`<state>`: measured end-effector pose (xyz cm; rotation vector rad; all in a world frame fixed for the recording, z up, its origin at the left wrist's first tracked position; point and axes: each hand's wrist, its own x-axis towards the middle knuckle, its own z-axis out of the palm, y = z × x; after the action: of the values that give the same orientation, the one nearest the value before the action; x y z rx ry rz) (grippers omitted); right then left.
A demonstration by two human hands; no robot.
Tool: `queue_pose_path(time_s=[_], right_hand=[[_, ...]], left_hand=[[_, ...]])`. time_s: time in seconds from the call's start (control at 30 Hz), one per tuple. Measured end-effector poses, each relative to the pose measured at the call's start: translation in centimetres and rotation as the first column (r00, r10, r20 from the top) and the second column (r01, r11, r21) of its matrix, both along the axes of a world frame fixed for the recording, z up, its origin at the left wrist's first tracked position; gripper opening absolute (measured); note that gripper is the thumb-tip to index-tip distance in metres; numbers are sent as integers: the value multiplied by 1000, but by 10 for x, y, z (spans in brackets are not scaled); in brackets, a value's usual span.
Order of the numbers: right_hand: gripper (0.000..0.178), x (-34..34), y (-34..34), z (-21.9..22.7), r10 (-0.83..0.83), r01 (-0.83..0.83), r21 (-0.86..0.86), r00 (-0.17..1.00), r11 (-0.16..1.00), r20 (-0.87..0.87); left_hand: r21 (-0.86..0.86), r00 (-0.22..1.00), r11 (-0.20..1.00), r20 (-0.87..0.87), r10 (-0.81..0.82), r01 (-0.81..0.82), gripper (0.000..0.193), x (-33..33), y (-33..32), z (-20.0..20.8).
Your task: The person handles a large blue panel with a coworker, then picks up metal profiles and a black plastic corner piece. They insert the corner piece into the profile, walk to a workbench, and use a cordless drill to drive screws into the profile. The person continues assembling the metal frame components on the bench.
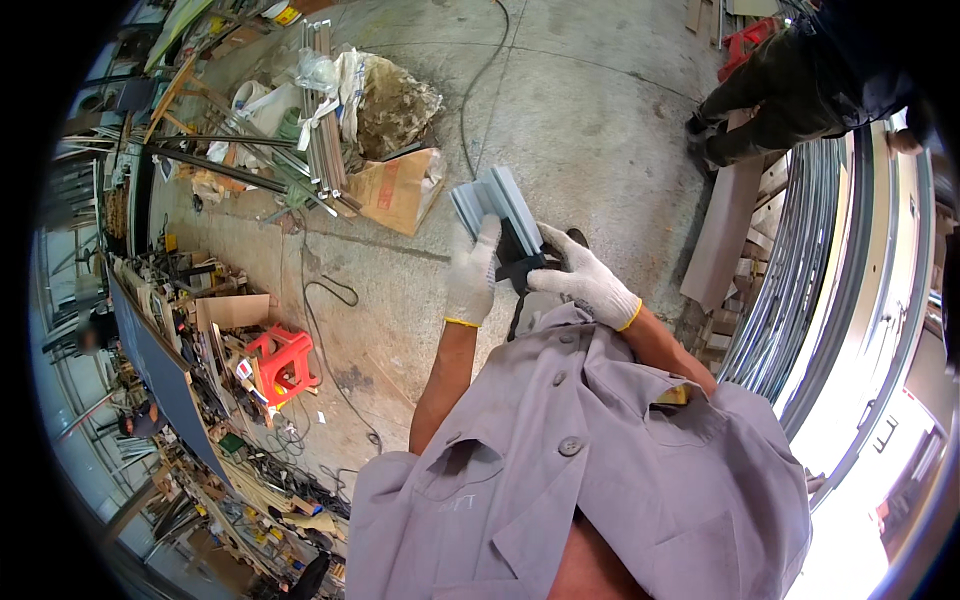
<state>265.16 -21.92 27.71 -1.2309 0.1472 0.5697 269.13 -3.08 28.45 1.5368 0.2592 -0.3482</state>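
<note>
In front of my body, both hands in white knit gloves with yellow cuffs hold a short grey metal profile (516,212) with ridged, channelled sides. My left hand (472,275) grips its left side, thumb lying along the channel. My right hand (588,284) is closed around the lower right end, with the fingertips close to a black angular piece (519,268). That black piece sits at the profile's near end; whether it is fixed to it, I cannot tell. Part of the fingers is hidden behind the profile.
A red plastic stool (287,365) stands at left beside a cluttered workbench (175,375). A black cable (470,100) crosses the concrete floor. Scrap, a brown sack (395,190) and metal bars (322,130) lie ahead left. Long profiles (790,270) are stacked at right, near another person (775,95).
</note>
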Motion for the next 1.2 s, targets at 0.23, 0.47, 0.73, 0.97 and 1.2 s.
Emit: queue_pose_path(time_s=[0.23, 0.47, 0.73, 0.97, 1.2], right_hand=[[81, 28, -33, -9, 66, -77, -55, 983, 996, -173], [71, 32, -39, -34, 112, -105, 60, 985, 993, -133], [53, 36, 1, -28, 411, -397, 121, 903, 910, -122], [51, 3, 55, -16, 455, -441, 158, 888, 884, -64], [45, -66, 113, -21, 541, -509, 212, 830, 834, -137]], left_hand=[[124, 991, 992, 136, 1, -18, 55, 7, -51, -36], [198, 996, 977, -25, 89, -82, 49, -10, -57, -37], [192, 949, 932, -13, 316, -308, 50, -66, -29, -1], [534, 922, 804, 384, 44, -260, 52, -137, 38, -53], [-275, 869, 855, 106, 483, -441, 68, -207, 83, -6]])
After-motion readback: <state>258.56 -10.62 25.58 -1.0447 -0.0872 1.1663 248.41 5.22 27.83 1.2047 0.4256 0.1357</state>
